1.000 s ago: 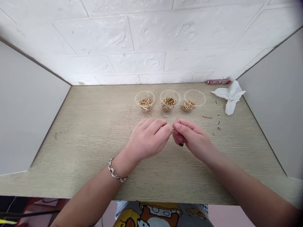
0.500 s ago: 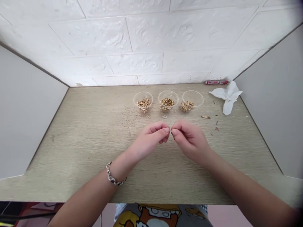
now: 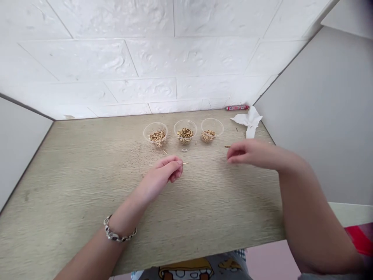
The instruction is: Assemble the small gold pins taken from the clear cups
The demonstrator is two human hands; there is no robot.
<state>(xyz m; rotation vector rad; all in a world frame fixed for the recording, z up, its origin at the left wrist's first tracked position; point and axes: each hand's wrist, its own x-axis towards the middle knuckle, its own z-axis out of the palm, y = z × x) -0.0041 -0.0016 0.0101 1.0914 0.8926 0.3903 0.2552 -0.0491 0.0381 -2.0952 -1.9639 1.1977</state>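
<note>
My left hand (image 3: 169, 169) is closed, thumb against fingers, pinching a thin gold-coloured metal pin (image 3: 185, 163) that points right. It hovers over the table in front of the cups. My right hand (image 3: 247, 153), slightly blurred, is at the right with its fingers curved and a gap by the thumb; I see nothing in it. The end of a gold-coloured pin (image 3: 227, 146) on the table shows just left of its fingertips, the rest hidden behind them. Three clear plastic cups, left (image 3: 155, 125), middle (image 3: 185, 123) and right (image 3: 215, 124), contain many small gold-coloured pins.
A crumpled white tissue (image 3: 250, 118) and a red pen-like tube (image 3: 237, 107) lie at the back right. Loose pins (image 3: 164, 152) and a small clear piece (image 3: 184, 149) lie before the cups. A white brick-patterned wall (image 3: 145, 58) and grey side panels (image 3: 317, 109) enclose the table.
My hands have separated. The right one has moved away to the right, over the loose pins near the tissue. My left hand keeps the pin, now more exposed. The camera view has shifted right.
</note>
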